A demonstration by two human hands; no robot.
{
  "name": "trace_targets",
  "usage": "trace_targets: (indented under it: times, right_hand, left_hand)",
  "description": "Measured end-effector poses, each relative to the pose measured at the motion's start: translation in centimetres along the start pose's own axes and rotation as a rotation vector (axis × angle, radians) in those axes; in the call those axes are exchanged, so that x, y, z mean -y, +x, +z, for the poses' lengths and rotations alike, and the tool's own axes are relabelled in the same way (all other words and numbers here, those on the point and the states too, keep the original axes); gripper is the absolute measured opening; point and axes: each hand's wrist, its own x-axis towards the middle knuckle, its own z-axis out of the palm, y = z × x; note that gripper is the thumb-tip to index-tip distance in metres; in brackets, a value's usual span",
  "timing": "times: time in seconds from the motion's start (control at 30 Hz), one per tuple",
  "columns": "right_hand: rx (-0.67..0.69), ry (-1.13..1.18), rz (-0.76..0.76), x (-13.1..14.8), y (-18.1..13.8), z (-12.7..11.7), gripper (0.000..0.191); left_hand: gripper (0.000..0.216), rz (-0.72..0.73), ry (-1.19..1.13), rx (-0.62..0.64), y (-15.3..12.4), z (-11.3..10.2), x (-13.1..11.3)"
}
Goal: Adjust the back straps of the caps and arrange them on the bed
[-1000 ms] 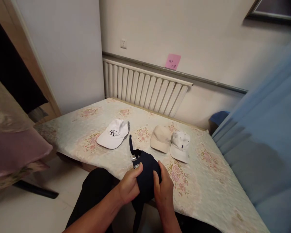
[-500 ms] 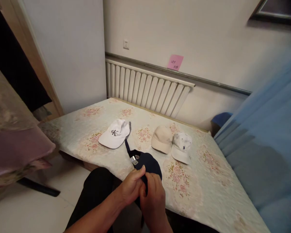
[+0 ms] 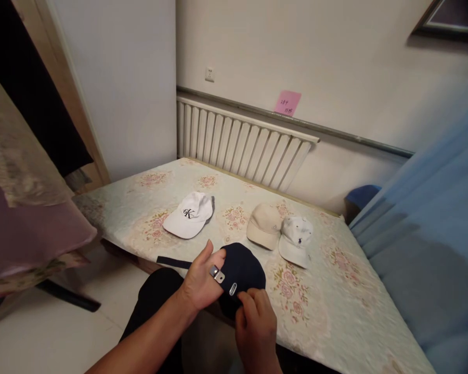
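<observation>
A navy baseball cap (image 3: 246,265) is held over the table's near edge, its back strap (image 3: 173,262) stretching out to the left. A silver buckle (image 3: 217,274) and an oval metal eyelet (image 3: 233,289) show at its back opening. My left hand (image 3: 203,278) holds the cap from the left, palm up, thumb raised, its fingers partly hidden at the opening. With bent fingers, my right hand (image 3: 255,322) pinches the cap's lower right edge. Beyond them lie a white cap (image 3: 189,214) with black letters, a beige cap (image 3: 264,224) and a white cap with a small dark logo (image 3: 295,240).
A flowered cloth covers the table (image 3: 335,311). Behind it are a radiator (image 3: 242,143) and a wall with a pink note (image 3: 287,103). A blue curtain (image 3: 425,234) hangs at right; clothes (image 3: 27,197) hang at left. A dark blue object (image 3: 362,197) stands by the curtain.
The navy cap has turned, and its strap now points left instead of up. My left hand has opened its thumb away; my right hand has parted from it and moved slightly right.
</observation>
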Motion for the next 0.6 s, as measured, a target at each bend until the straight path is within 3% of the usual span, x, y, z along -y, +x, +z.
trace_targets:
  times: [0.23,0.47,0.6]
  right_hand:
    - [-0.010,0.000,-0.022,0.1,0.4,-0.3,0.024]
    - [-0.038,0.007,-0.025,-0.3,1.2,0.1,0.022]
    - [-0.004,-0.003,-0.012,-1.1,1.5,1.2,0.023]
  left_hand:
    - [0.045,-0.003,0.041,-0.095,1.0,0.9,-0.7]
    - [0.043,-0.002,0.119,-0.073,1.8,3.5,-2.1]
    - [0.033,0.109,0.269,-0.204,3.0,3.1,-2.2]
